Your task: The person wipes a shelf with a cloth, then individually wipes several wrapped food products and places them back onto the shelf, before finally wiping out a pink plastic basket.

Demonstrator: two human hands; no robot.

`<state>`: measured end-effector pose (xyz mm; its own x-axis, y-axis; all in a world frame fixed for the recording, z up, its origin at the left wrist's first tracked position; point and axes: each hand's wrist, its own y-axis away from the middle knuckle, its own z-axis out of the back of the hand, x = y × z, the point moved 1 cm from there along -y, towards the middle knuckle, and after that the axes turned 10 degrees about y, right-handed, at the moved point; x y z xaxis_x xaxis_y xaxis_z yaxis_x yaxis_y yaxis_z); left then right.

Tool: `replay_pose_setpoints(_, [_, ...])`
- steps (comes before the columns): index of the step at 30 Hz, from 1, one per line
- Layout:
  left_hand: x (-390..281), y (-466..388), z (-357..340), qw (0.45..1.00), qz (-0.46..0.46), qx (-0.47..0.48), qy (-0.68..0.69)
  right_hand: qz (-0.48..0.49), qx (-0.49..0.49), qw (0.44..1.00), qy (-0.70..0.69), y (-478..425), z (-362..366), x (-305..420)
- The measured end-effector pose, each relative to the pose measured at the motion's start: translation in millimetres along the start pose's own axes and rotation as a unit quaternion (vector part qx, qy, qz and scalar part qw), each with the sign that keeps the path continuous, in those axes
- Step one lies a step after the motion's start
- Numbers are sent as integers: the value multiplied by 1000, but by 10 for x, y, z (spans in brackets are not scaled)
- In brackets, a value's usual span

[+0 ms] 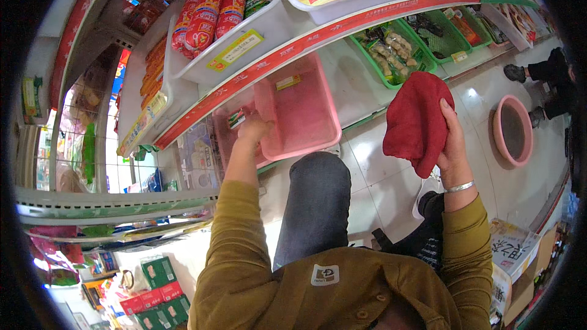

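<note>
My right hand (451,142) holds up a crumpled red cloth (415,121) over the tiled floor, to the right of my knee. My left hand (253,127) reaches to the lower shelf, at the left wall of an empty pink plastic tray (307,101). A second pink tray (222,146) lies beneath and to the left of it, with a small label or packet (236,119) beside my fingers. The fingers of my left hand are blurred, so whether they grip the tray's rim cannot be told.
Above are white bins of packaged sausages (206,20) behind a red shelf strip (243,73). Green baskets (394,55) of packaged food stand further right. A pink basin (513,130) of dark water is on the floor near another person's feet (516,73). Cardboard boxes (513,256) stand lower right.
</note>
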<state>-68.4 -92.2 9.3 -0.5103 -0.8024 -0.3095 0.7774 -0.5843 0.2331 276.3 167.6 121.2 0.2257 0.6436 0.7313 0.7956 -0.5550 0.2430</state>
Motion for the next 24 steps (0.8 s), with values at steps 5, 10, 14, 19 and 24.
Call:
replay_pose_setpoints(5, [166, -144, -380, 988, 146, -31, 35, 13, -26, 1000, -4, -3, 47, 71])
replay_pose_setpoints(10, [577, -300, -700, 889, 107, -118, 429, 27, -33, 999, -2, -31, 99, 119])
replay_pose_setpoints(14, [405, -495, -528, 850, 56, -129, 508, 33, -34, 999, -9, 15, 140, 197])
replay_pose_setpoints(19, [-407, -394, 35, 831, -31, -11, 555, 80, -71, 994, 24, 82, 292, 338])
replay_pose_setpoints(24, [-1074, -225, 273, 783, -25, 104, 613, 110, -155, 966, 175, 43, 560, 385])
